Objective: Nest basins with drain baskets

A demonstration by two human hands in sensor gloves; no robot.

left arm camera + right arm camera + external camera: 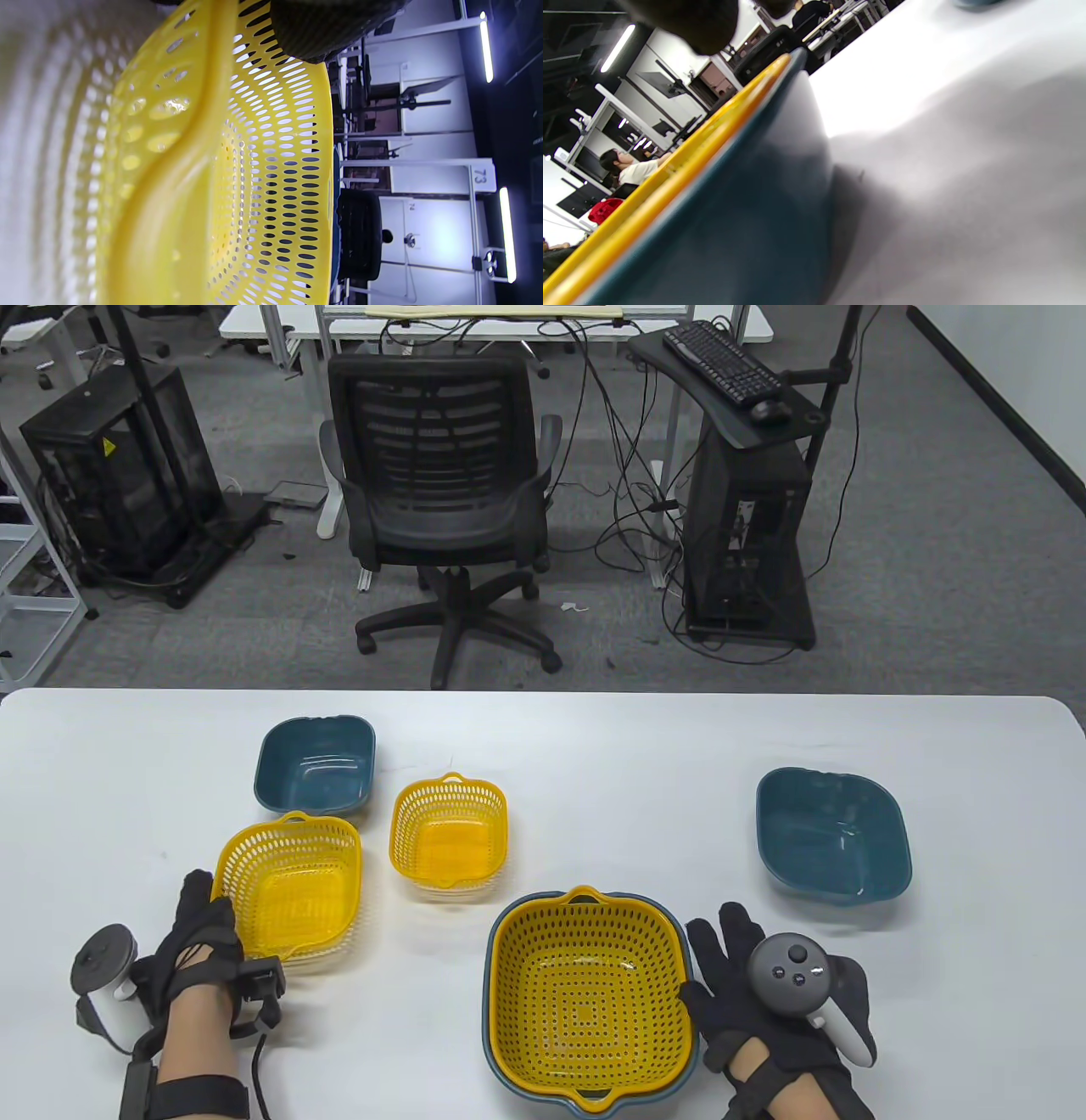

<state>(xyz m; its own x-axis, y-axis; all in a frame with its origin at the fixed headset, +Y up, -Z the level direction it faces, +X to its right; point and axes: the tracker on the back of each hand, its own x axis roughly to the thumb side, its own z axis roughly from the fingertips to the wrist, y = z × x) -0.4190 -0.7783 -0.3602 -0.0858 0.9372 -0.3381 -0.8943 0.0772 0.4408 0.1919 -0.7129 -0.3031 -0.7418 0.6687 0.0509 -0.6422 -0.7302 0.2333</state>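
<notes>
Baskets: the big one [588,997] sat nested in its basin, near centre. Your right hand [768,993] lay open beside it; your left hand [204,937] touched the mid basket [288,878], grip unclear. Two basins [316,763] [831,833] and the small basket [448,836] remained unpaired.

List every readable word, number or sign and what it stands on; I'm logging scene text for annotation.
"73": on a white post in the left wrist view, turned sideways.
Yellow warning triangle: on the black cabinet, symbol too small to read.
A smaller tag near the post: too blurred to read.
Keyboard keys: too small.
Baskets and basins: none visible.
</notes>
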